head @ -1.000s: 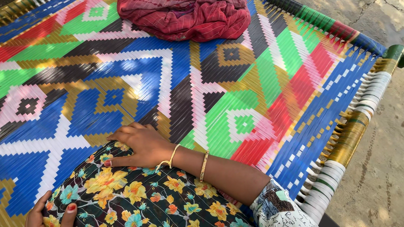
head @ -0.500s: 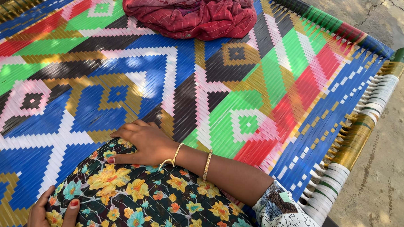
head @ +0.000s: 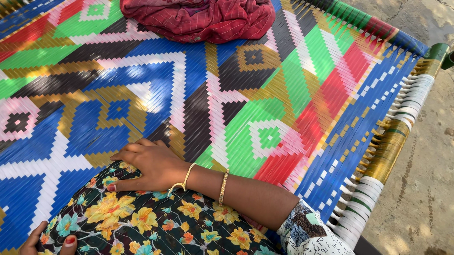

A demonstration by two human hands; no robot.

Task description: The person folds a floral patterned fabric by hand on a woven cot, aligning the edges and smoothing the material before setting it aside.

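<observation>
While right hand [head: 148, 165] lies flat, fingers spread, on dark floral cotton cloth [head: 155, 230] at near left, left hand [head: 45, 249] pinches cloth's near-left edge; multicoloured woven-strap cot [head: 287, 110] open beyond; crumpled red cloth [head: 203, 15] far.

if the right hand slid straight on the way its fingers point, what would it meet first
The right hand lies flat on the floral cloth, fingers pointing left. Going on, it would probably pass the cloth's edge onto the bare woven cot surface; nothing else shows in that line.
</observation>
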